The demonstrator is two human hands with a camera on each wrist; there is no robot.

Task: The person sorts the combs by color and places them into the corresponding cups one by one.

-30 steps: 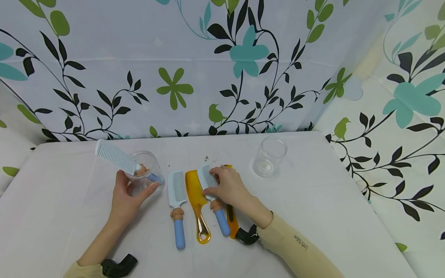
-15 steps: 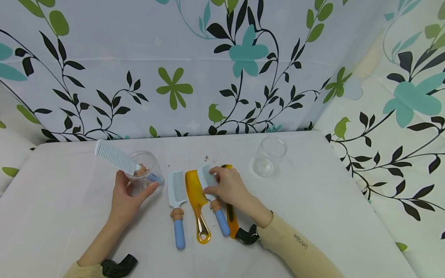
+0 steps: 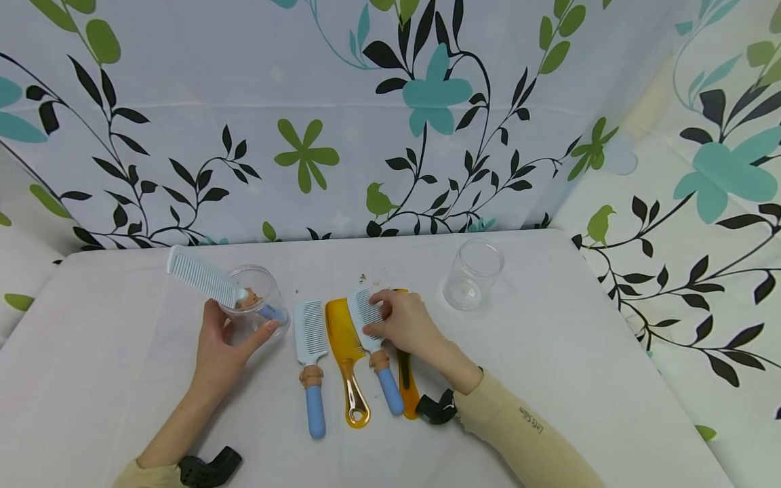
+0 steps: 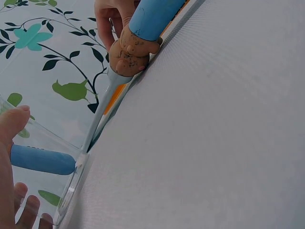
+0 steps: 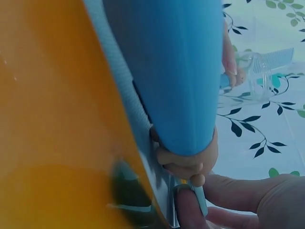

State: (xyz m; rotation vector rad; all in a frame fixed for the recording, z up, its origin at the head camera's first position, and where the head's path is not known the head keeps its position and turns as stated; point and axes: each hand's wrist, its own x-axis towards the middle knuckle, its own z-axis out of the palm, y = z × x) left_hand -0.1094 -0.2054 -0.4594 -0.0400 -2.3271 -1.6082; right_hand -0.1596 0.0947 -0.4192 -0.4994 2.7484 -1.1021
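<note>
My left hand holds a clear cup, thumb on one side and fingers on the other. Inside it leans a pale blue comb with a bear-shaped collar, its toothed head sticking out to the upper left. My right hand pinches the toothed head of a matching comb, which lies on the table. In the right wrist view, that comb's blue handle fills the middle. Partly hidden beneath my right hand is an amber comb.
Left of my right hand lie another amber comb and another pale blue comb. A second clear cup stands at the back right. Small brown crumbs dot the white table. Patterned cloth hangs behind.
My right hand has shifted slightly to the right, and its thumb sits a little higher on the comb's head. The left hand and its cup have stayed still.
</note>
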